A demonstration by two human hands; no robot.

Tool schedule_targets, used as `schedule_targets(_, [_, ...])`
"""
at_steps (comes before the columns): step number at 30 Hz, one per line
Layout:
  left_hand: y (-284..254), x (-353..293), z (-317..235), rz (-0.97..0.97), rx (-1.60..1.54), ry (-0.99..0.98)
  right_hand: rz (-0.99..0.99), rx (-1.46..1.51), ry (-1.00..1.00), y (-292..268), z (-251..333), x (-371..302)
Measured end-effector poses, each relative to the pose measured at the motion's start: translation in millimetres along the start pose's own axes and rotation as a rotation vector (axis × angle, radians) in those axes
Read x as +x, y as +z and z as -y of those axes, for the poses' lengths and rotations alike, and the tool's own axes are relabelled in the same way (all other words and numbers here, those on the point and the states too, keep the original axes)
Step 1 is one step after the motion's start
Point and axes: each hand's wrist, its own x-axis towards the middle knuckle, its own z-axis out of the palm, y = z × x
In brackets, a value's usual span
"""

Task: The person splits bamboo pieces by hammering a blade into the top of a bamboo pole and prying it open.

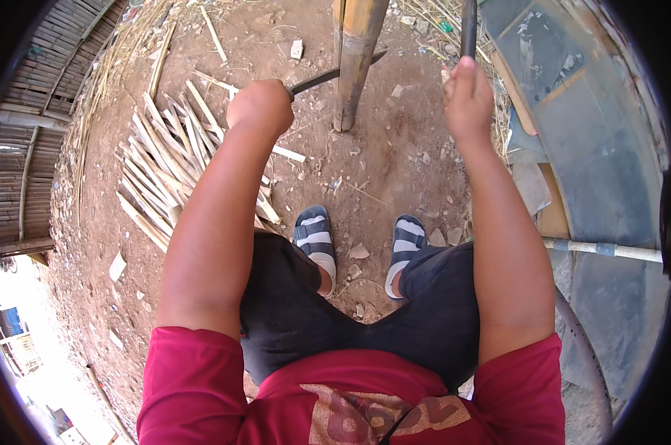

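Observation:
My left hand point(260, 106) is closed round the handle of a long knife point(317, 81) with a dark blade. Its blade crosses the bamboo pole point(356, 67), and the tip shows on the pole's right side. A lengthwise split runs down the pole, but whether the blade sits in it or behind the pole I cannot tell. The pole's lower end meets the dirt in front of my feet; its top is out of view. Off to the right, my right hand point(470, 104) grips a dark rod point(469, 28), raised and apart from the pole. The rod's far end is cut off.
A pile of split bamboo strips point(161, 167) lies on the dirt at left. Dark sheets point(595, 141) and a pale pipe point(610, 249) line the right side. A woven bamboo wall point(24, 178) stands far left. Stones lie around my sandals point(315, 233).

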Motion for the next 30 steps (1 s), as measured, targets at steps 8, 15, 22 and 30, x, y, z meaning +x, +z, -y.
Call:
schedule_targets(8, [-0.3,-2.2,-3.2,0.001,-0.002,-0.007,0.125,-0.265,0.102,14.9,-28.1,-4.9])
schedule_targets(15, [-1.0,3.8,-5.2,-0.009,-0.026,0.009,0.092,-0.288,-0.054,33.4,-64.6,-35.3])
schedule_targets(22, [-3.5,-0.2,-0.6,0.024,-0.021,-0.011,0.053,-0.019,0.115,15.1,-2.8,-1.0])
schedule_targets(30, [4.3,9.5,-2.4,-0.009,-0.014,-0.007,0.135,-0.410,-0.014,41.9,-62.4,-22.5])
